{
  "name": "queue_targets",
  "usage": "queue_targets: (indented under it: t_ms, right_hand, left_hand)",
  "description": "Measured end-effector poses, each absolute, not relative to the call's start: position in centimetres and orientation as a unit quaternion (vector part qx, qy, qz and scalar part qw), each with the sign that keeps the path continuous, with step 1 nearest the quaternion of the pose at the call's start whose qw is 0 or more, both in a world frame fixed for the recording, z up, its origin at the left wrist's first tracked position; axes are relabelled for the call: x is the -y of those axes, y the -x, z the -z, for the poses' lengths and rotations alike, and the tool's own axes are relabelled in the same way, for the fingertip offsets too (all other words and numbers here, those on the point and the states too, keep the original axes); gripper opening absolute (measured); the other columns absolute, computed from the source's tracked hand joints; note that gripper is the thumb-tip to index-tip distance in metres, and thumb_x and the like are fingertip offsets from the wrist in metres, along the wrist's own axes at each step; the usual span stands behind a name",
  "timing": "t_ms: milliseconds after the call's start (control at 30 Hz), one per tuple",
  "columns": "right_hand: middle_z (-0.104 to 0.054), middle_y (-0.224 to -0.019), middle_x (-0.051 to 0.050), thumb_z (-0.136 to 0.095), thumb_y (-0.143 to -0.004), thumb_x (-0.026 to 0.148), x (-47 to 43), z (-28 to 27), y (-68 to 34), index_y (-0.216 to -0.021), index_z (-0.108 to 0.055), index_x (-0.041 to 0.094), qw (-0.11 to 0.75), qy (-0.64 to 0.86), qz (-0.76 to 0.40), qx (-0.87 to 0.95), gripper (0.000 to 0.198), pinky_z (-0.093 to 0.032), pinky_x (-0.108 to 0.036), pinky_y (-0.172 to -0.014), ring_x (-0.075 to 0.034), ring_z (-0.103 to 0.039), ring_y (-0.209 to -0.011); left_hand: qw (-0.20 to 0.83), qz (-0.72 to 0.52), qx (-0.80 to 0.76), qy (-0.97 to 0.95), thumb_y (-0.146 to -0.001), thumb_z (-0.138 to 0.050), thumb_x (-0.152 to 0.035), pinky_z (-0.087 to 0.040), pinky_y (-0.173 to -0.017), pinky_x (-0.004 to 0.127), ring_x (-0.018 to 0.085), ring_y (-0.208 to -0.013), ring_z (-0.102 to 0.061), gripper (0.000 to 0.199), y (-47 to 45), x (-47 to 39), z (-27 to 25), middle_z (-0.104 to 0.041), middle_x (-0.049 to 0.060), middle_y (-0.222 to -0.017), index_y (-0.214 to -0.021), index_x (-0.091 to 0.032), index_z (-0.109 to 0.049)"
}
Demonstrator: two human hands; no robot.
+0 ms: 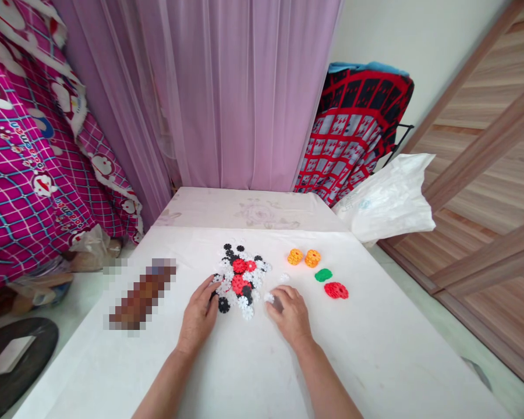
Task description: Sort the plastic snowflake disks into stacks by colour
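Note:
A loose pile of black, white and red interlocking snowflake discs [240, 284] lies in the middle of the white-covered table. At its left edge rests my left hand [199, 311], fingers curved and apart, touching the outer discs; no disc is clearly gripped in it. Right of the pile, my right hand [291, 314] has its thumb and fingers closed around a white snowflake disc [269, 297]. Another white disc [283, 277] lies just beyond the right fingertips. Farther right sit two orange stacks of discs [312, 258], a green stack [324, 274] and a red stack [336, 290].
A pixelated brown object [142, 297] lies on the table's left side. A white plastic bag [388, 198] stands by the right far corner. Purple curtains [244, 93] hang behind the table, and a dark round stool [39, 349] is at lower left.

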State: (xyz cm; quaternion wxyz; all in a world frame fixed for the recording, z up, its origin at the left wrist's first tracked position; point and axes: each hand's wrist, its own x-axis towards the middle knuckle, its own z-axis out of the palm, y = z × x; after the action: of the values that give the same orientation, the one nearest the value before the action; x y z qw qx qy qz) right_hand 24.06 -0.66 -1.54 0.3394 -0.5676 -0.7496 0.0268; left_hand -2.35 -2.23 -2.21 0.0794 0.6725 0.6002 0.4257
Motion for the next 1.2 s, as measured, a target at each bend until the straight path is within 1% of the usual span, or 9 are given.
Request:
queue_targets:
  t_ms: [100,167,600,700,767,867,967,1100,1200]
  right_hand:
    - [-0.066,-0.098,-0.008,-0.056,-0.084,0.035,-1.1,2.2,-25.8,-0.094,-0.069,0.020,0.403,0.614,0.023,0.678,0.022,-0.043,-0.034,-0.086,-0.021,-0.057,-0.093]
    - [-0.066,-0.096,-0.009,-0.055,-0.084,0.039,-2.3,2.5,-26.8,-0.092,-0.070,0.019,0.414,0.636,0.039,0.650,0.026,-0.044,-0.034,-0.085,-0.022,-0.057,-0.091]
    - [-0.066,-0.095,-0.006,-0.059,-0.083,0.033,-4.0,2.3,-27.0,-0.091,-0.071,0.019,0.316,0.672,0.032,0.668,0.020,-0.040,-0.031,-0.081,-0.020,-0.055,-0.088]
    - [-0.066,-0.097,-0.007,-0.058,-0.083,0.033,-3.9,2.3,-27.1,-0.097,-0.071,0.019,0.322,0.668,0.045,0.670,0.024,-0.041,-0.032,-0.080,-0.021,-0.055,-0.089]
    - [-0.066,-0.098,-0.008,-0.057,-0.084,0.033,-3.6,2.2,-26.8,-0.099,-0.071,0.019,0.349,0.652,0.052,0.671,0.025,-0.042,-0.033,-0.081,-0.021,-0.056,-0.090]
    - [-0.067,-0.094,-0.006,-0.053,-0.086,0.029,-2.2,1.8,-25.4,-0.090,-0.071,0.021,0.394,0.599,0.023,0.697,0.020,-0.043,-0.031,-0.083,-0.019,-0.057,-0.089]
    - [-0.066,-0.091,-0.003,-0.054,-0.086,0.024,-0.5,1.3,-23.1,-0.086,-0.071,0.023,0.400,0.542,-0.037,0.738,0.017,-0.044,-0.028,-0.083,-0.017,-0.058,-0.088]
    - [-0.066,-0.093,-0.003,-0.058,-0.083,0.024,0.5,0.6,-20.5,-0.093,-0.072,0.024,0.386,0.523,-0.077,0.756,0.017,-0.045,-0.028,-0.084,-0.017,-0.057,-0.090]
    - [-0.065,-0.099,-0.004,-0.062,-0.081,0.023,0.2,0.2,-19.3,-0.105,-0.071,0.026,0.363,0.525,-0.074,0.767,0.026,-0.044,-0.031,-0.088,-0.019,-0.056,-0.095]
  left_hand:
    - [0.077,-0.425,-0.600,-0.673,-0.091,-0.047,-0.029,-0.051,-0.101,0.042,0.022,-0.118,-0.061,0.032,2.4,2.2,2.2,-0.061,0.008,-0.133,-0.116,-0.024,-0.065]
    - [0.078,-0.423,-0.600,-0.674,-0.090,-0.047,-0.029,-0.050,-0.101,0.042,0.022,-0.118,-0.061,0.032,2.4,2.2,2.2,-0.061,0.008,-0.134,-0.117,-0.024,-0.065]
    - [0.073,-0.423,-0.599,-0.676,-0.091,-0.047,-0.030,-0.051,-0.100,0.041,0.023,-0.117,-0.062,0.032,2.4,2.2,2.0,-0.062,0.009,-0.132,-0.117,-0.024,-0.065]
    - [0.070,-0.420,-0.598,-0.678,-0.091,-0.046,-0.031,-0.052,-0.100,0.041,0.023,-0.116,-0.063,0.033,2.4,2.2,1.9,-0.062,0.010,-0.131,-0.116,-0.022,-0.066]
    - [0.069,-0.419,-0.602,-0.677,-0.091,-0.046,-0.031,-0.052,-0.099,0.041,0.023,-0.115,-0.063,0.032,2.4,2.1,1.9,-0.062,0.010,-0.131,-0.115,-0.022,-0.066]
    - [0.071,-0.418,-0.608,-0.671,-0.091,-0.046,-0.031,-0.052,-0.100,0.042,0.023,-0.115,-0.063,0.032,2.3,2.1,1.9,-0.062,0.010,-0.131,-0.114,-0.022,-0.066]
    - [0.073,-0.417,-0.610,-0.670,-0.091,-0.045,-0.030,-0.051,-0.101,0.042,0.023,-0.117,-0.062,0.033,2.2,2.1,2.0,-0.063,0.010,-0.131,-0.116,-0.023,-0.066]
    - [0.080,-0.418,-0.610,-0.668,-0.090,-0.046,-0.028,-0.050,-0.102,0.043,0.024,-0.118,-0.061,0.033,2.1,2.0,1.9,-0.063,0.009,-0.131,-0.116,-0.024,-0.066]
    - [0.086,-0.424,-0.609,-0.665,-0.090,-0.047,-0.027,-0.050,-0.101,0.043,0.023,-0.117,-0.062,0.031,2.1,2.0,1.9,-0.064,0.008,-0.130,-0.112,-0.024,-0.068]
